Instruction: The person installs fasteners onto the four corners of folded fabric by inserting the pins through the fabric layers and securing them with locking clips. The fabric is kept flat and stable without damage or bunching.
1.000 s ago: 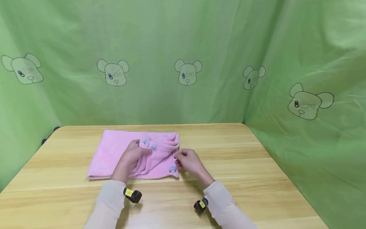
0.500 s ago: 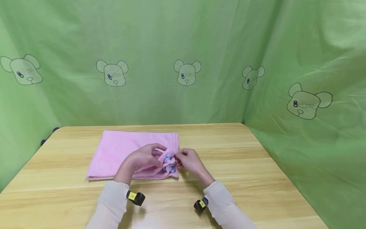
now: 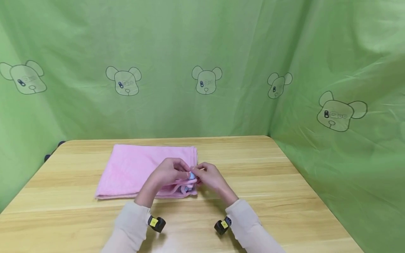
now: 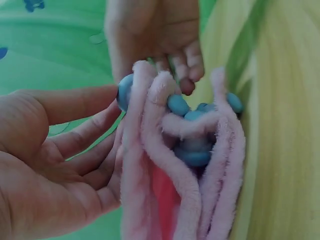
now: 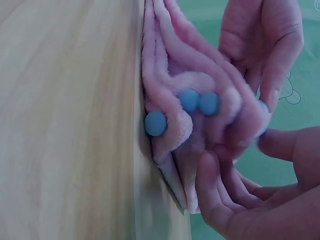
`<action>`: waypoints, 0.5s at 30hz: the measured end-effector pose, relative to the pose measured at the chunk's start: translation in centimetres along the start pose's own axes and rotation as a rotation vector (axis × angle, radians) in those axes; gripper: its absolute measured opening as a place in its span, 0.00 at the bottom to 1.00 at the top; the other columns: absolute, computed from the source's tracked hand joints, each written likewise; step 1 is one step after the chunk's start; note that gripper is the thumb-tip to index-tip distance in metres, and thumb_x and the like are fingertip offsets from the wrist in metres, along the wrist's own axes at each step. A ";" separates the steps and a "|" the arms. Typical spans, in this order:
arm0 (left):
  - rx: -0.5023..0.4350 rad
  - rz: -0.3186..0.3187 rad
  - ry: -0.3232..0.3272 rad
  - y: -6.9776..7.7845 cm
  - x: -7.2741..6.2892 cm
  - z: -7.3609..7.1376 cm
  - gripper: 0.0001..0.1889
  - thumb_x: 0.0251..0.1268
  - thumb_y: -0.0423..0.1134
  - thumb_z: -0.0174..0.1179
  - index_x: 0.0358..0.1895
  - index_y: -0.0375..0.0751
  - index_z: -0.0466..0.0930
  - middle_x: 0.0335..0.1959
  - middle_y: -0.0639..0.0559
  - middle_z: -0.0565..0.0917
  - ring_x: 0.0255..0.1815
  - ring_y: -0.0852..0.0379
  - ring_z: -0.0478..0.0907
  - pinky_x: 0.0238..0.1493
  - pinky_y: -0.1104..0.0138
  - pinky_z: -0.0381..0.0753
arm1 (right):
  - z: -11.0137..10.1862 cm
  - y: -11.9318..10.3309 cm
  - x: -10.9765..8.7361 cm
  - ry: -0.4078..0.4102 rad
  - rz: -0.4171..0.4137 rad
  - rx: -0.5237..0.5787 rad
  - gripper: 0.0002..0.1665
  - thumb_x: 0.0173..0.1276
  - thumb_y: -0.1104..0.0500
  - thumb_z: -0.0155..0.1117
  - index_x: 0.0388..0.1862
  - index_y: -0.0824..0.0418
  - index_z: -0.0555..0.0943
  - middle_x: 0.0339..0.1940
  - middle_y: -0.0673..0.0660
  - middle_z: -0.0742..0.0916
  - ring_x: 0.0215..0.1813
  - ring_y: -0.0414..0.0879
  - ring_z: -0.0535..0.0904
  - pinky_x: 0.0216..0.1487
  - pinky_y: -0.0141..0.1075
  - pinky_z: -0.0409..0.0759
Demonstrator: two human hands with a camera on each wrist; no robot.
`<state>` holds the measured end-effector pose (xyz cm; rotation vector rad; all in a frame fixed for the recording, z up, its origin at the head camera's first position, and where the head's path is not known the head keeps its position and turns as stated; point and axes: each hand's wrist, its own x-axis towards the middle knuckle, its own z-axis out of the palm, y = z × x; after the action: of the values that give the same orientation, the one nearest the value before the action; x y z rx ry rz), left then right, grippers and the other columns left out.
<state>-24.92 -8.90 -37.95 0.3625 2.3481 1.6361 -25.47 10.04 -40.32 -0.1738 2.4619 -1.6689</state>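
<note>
A folded pink plush cloth [image 3: 136,168] lies left of the table's middle, its right end bunched up. Blue round-headed fasteners sit among its layers there, one of them a blue knob [image 5: 155,123] near the table edge in the right wrist view. My left hand [image 3: 167,172] pinches the top layer at its blue knob [image 4: 125,93]. Facing it, my right hand [image 3: 210,175] has thumb and fingers at the cloth's right edge, pinching the layers. Several blue pieces [image 4: 192,155] show between the folds in the left wrist view. The fingertips partly hide the top knob.
A wooden table [image 3: 269,196] carries the cloth, with bare wood to the right and in front. Green curtains [image 3: 164,105] printed with bear heads hang behind and at both sides. Each wrist wears a small black camera [image 3: 157,224].
My left hand has moved right, drawing the upper layer with its blue fasteners over to the right edge, beside my right hand. The right hand has hardly moved.
</note>
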 end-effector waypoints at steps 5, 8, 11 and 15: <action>0.004 -0.038 -0.069 -0.1 -0.1 0.6 0.08 0.58 0.30 0.69 0.40 0.34 0.83 0.35 0.43 0.86 0.29 0.55 0.80 0.23 0.68 0.75 | 0.0 0.2 0.2 -0.037 0.015 -0.019 0.22 0.65 0.61 0.64 0.54 0.73 0.78 0.34 0.63 0.89 0.34 0.46 0.86 0.42 0.41 0.86; 0.049 -0.018 -0.070 0.0 -0.2 0.7 0.08 0.56 0.29 0.70 0.38 0.35 0.83 0.35 0.45 0.86 0.29 0.55 0.79 0.24 0.69 0.73 | 0.0 0.3 0.3 -0.041 0.021 -0.027 0.23 0.63 0.62 0.64 0.55 0.73 0.78 0.33 0.61 0.88 0.33 0.45 0.85 0.41 0.39 0.85; 0.095 -0.013 -0.062 0.1 -0.3 0.9 0.08 0.56 0.30 0.71 0.37 0.36 0.82 0.34 0.46 0.85 0.29 0.56 0.77 0.27 0.69 0.73 | 0.1 0.4 0.3 -0.035 0.014 -0.041 0.22 0.63 0.63 0.64 0.54 0.73 0.78 0.32 0.60 0.87 0.31 0.44 0.83 0.37 0.37 0.84; 0.122 -0.031 -0.061 0.2 -0.3 1.2 0.08 0.56 0.30 0.71 0.36 0.38 0.82 0.33 0.47 0.84 0.25 0.58 0.73 0.24 0.69 0.70 | 0.1 0.4 0.1 -0.040 0.002 -0.059 0.20 0.64 0.64 0.63 0.53 0.73 0.78 0.31 0.60 0.87 0.29 0.45 0.82 0.35 0.38 0.82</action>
<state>-24.27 -7.89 -38.13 0.3914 2.4021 1.4510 -25.60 10.10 -40.72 -0.2096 2.4826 -1.5777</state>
